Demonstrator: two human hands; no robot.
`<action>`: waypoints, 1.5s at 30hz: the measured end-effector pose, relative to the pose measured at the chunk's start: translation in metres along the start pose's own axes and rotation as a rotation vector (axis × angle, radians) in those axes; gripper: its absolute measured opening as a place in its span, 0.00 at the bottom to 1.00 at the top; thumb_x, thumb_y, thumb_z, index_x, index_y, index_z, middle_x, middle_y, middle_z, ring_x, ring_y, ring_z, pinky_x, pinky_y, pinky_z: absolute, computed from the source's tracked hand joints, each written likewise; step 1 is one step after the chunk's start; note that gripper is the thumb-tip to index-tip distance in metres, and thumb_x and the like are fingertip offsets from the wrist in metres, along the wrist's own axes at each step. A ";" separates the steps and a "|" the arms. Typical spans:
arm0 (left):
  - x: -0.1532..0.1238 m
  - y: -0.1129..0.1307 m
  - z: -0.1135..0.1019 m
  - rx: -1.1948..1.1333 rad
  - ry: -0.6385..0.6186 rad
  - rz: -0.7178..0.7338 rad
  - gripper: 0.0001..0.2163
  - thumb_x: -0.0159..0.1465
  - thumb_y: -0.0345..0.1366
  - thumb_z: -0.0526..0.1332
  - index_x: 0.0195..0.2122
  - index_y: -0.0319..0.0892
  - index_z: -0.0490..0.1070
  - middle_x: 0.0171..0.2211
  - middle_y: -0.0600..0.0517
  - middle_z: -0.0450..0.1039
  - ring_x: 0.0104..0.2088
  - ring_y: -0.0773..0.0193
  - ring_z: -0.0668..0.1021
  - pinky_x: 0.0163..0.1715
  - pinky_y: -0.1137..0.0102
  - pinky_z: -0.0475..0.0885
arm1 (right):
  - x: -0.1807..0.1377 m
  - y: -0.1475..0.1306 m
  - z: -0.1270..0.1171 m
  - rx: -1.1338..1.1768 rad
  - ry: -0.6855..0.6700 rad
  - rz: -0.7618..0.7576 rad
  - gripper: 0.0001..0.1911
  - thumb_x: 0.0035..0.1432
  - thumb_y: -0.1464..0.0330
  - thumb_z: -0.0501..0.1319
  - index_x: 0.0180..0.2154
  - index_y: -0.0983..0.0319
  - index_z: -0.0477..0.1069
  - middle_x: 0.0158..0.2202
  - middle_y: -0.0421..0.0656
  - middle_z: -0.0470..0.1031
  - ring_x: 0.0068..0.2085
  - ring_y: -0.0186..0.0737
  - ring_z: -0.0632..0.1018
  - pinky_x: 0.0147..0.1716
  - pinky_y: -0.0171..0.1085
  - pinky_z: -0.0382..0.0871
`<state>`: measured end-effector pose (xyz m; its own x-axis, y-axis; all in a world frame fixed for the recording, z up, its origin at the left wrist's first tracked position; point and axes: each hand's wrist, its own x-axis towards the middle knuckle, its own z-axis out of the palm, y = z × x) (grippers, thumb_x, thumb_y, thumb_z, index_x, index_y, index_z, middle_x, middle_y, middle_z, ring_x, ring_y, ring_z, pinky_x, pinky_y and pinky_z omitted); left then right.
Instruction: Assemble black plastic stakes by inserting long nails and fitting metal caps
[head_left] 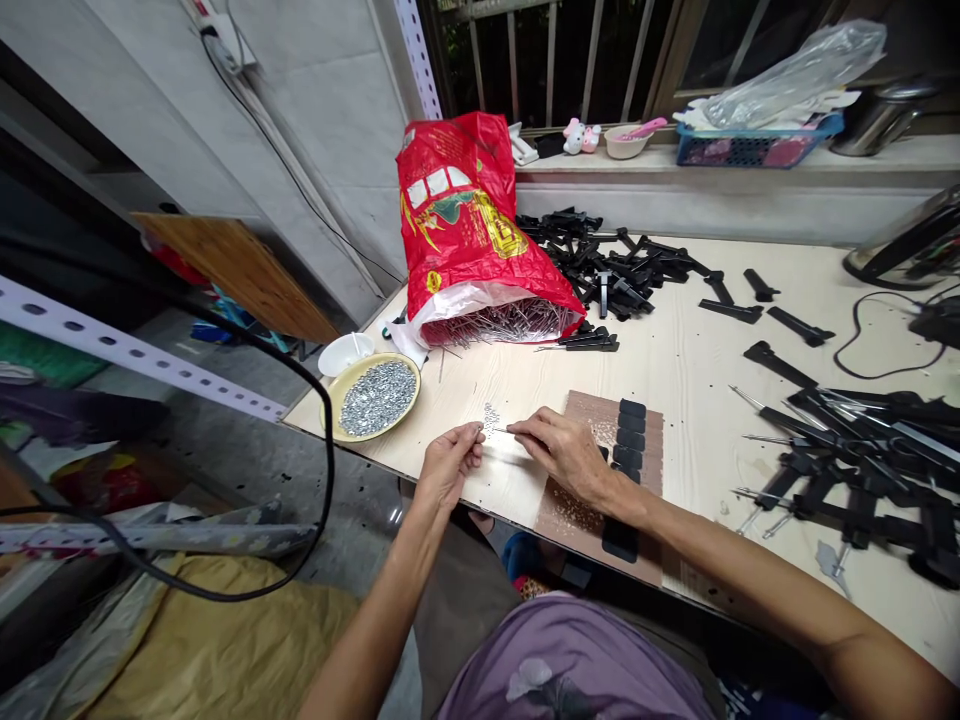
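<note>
Over the front of the table, my left hand is pinched at the fingertips. What it holds, if anything, is too small to make out. My right hand is closed on a thin metal rod, whose tip points left towards the left fingertips. Just behind the fingertips lies a little pile of small silvery metal pieces. A yellow dish full of similar small pieces stands left of my hands. Beneath my right forearm is a brown board with black pads on it, partly hidden.
A red bag of thin metal rods lies open behind my hands. Black plastic parts are heaped beside it. Black pieces with metal rods are piled at the right. A black cable hangs across the left.
</note>
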<state>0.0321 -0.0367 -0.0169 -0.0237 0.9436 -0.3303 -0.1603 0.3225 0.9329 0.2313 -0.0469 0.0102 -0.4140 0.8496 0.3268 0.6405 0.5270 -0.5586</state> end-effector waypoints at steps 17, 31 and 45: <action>-0.016 0.013 0.058 -0.246 -0.058 0.023 0.16 0.47 0.37 0.72 0.33 0.32 0.75 0.26 0.50 0.76 0.23 0.71 0.76 0.31 0.71 0.73 | -0.015 -0.003 -0.025 -0.370 0.169 0.015 0.12 0.65 0.66 0.53 0.37 0.60 0.74 0.34 0.42 0.74 0.34 0.36 0.73 0.30 0.34 0.58; -0.016 0.008 0.077 -0.110 -0.089 0.088 0.14 0.50 0.38 0.69 0.34 0.33 0.75 0.26 0.51 0.76 0.25 0.70 0.76 0.33 0.71 0.73 | -0.027 0.012 -0.033 -0.066 0.099 0.131 0.11 0.66 0.66 0.51 0.39 0.62 0.70 0.35 0.43 0.74 0.35 0.36 0.74 0.31 0.33 0.60; -0.032 -0.018 0.133 0.239 -0.257 0.089 0.30 0.58 0.47 0.61 0.59 0.41 0.60 0.33 0.52 0.69 0.20 0.74 0.69 0.17 0.77 0.64 | -0.096 0.099 -0.107 -0.352 0.059 0.213 0.13 0.66 0.65 0.50 0.36 0.61 0.71 0.34 0.43 0.71 0.33 0.36 0.71 0.28 0.33 0.60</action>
<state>0.1671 -0.0626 -0.0039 0.2269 0.9469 -0.2277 0.0676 0.2180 0.9736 0.4033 -0.0743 0.0050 -0.2172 0.9347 0.2813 0.8939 0.3062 -0.3273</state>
